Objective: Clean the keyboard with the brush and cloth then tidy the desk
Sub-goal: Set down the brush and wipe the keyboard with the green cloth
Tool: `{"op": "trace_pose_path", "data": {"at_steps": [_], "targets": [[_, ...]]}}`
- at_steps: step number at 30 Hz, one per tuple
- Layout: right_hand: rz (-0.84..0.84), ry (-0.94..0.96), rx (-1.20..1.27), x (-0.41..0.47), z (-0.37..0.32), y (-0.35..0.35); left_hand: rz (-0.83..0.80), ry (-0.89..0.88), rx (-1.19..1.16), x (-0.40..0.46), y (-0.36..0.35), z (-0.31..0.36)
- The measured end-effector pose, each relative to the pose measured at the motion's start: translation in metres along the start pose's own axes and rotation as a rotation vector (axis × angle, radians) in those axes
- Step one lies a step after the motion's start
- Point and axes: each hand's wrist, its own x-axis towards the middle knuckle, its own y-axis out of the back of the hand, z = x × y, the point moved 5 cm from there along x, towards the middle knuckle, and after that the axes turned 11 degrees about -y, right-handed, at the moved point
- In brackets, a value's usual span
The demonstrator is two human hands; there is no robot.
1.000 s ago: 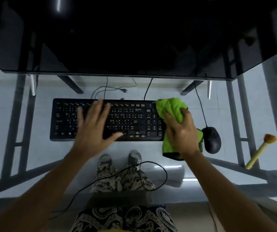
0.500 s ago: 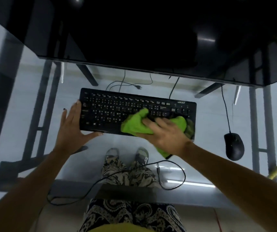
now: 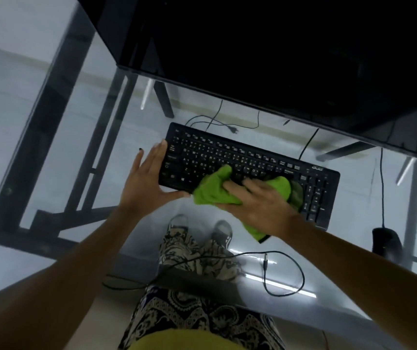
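Observation:
A black keyboard [image 3: 250,157] lies slanted on the glass desk [image 3: 51,236]. My right hand [image 3: 260,202] presses a green cloth [image 3: 215,188] onto the keys near the keyboard's front middle, fingers spread flat over the bunched fabric. My left hand [image 3: 146,178] braces the keyboard's left end, straight fingers along its side and the thumb under the front edge. The brush is out of view.
A black mouse [image 3: 386,242] sits at the right edge, its cable running up to the dark monitor [image 3: 278,46]. A loose black cable [image 3: 278,274] curls on the desk's near edge. My legs and shoes show through the glass.
My right hand slid the cloth from the keyboard's right end to its middle. My left hand moved off the keys to the left end. The view tilted; the brush left the frame.

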Motion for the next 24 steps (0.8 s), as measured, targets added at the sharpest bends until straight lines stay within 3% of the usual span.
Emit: {"op": "trace_pose_path", "data": {"at_steps": [4,8,13,18,22,24], "targets": [[0.002,-0.224,-0.014,-0.046,0.047,0.03,-0.01,0.005,-0.019,-0.001,0.0,0.001],[0.098,-0.502,0.033,-0.001,0.024,0.017,0.003,0.006,-0.007,-0.003,0.0,-0.001],[0.079,-0.469,0.118,0.086,-0.015,-0.009,0.047,-0.012,0.002,-0.001,-0.002,-0.002],[0.063,-0.476,0.002,0.006,0.051,0.012,0.038,-0.009,0.005,0.0,0.0,0.002],[0.097,-0.82,0.008,-0.053,0.095,0.034,0.016,0.012,0.012,0.0,0.002,0.003],[0.137,-0.857,0.014,-0.049,0.088,0.034,0.007,0.017,0.018,0.0,0.002,0.004]]}}
